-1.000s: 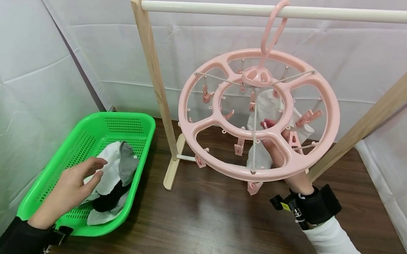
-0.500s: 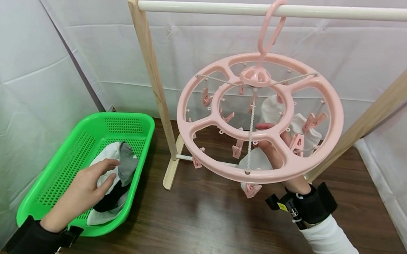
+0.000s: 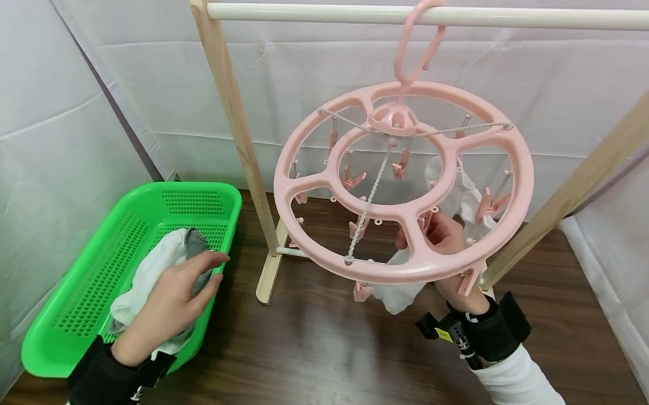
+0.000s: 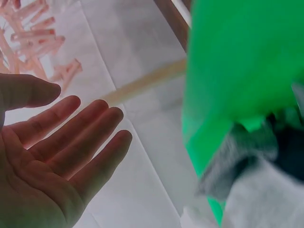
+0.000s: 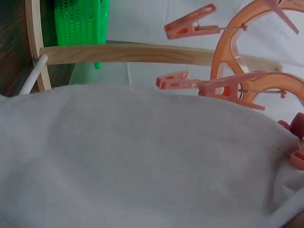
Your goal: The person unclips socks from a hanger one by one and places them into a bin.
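Observation:
My right hand [image 3: 447,237] reaches under the pink round clip hanger [image 3: 322,260] and holds a white sock [image 3: 399,290] whose end droops below the ring. Its fingers meet at a pink clothespin [image 3: 424,221]. In the right wrist view the sock [image 5: 142,156] covers the lower half, with fingertips [image 5: 297,126] showing at the right edge beside a clothespin [image 5: 298,159]. More white cloth [image 3: 463,196] hangs behind the hand. My left hand [image 3: 173,295], holding nothing, hovers over the green basket [image 3: 100,241] with fingers spread; white and grey laundry [image 3: 150,270] lies beneath.
The hanger's hook [image 3: 410,43] sits over a white rail [image 3: 311,13] on wooden legs [image 3: 236,114]. Several other clothespins [image 3: 353,178] dangle around the ring. The stand is on a dark wooden floor [image 3: 307,347], with white sheeting [image 3: 144,86] at the back and sides.
The hanger ring has turned, and its near cord has shifted left. My right fingers have come together at a clothespin. My left hand has moved right over the basket, fingers still spread.

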### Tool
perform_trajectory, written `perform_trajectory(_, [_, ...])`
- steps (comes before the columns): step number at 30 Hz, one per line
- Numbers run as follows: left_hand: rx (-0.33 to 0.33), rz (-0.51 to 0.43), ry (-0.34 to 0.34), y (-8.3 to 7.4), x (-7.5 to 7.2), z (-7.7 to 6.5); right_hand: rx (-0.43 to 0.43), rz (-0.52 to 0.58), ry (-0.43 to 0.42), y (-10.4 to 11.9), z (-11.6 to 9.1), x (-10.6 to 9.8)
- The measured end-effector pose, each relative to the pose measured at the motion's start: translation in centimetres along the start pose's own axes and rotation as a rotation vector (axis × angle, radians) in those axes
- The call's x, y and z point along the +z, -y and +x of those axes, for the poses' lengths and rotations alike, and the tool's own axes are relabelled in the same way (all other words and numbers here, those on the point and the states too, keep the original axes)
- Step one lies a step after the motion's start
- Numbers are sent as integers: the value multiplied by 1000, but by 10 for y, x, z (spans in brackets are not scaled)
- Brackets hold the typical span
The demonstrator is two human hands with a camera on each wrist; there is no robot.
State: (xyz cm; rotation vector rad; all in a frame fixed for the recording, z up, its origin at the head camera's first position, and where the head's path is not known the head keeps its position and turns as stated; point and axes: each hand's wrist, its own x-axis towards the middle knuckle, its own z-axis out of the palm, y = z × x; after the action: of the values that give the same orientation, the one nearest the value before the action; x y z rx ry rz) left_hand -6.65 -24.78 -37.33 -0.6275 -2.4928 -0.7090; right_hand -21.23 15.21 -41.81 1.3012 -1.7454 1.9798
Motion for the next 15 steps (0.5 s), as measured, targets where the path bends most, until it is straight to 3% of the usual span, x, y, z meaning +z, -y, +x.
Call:
perform_trajectory(1, [2,-5,1,-1,2,0,47,68,-112,23,16,18])
perform_trajectory(5, [22,-22,4,-7,10,2,53,22,-124,66,32,47])
perform_trajectory(15, [40,-40,51,-25,24,8,52,90,-75,72,35,57])
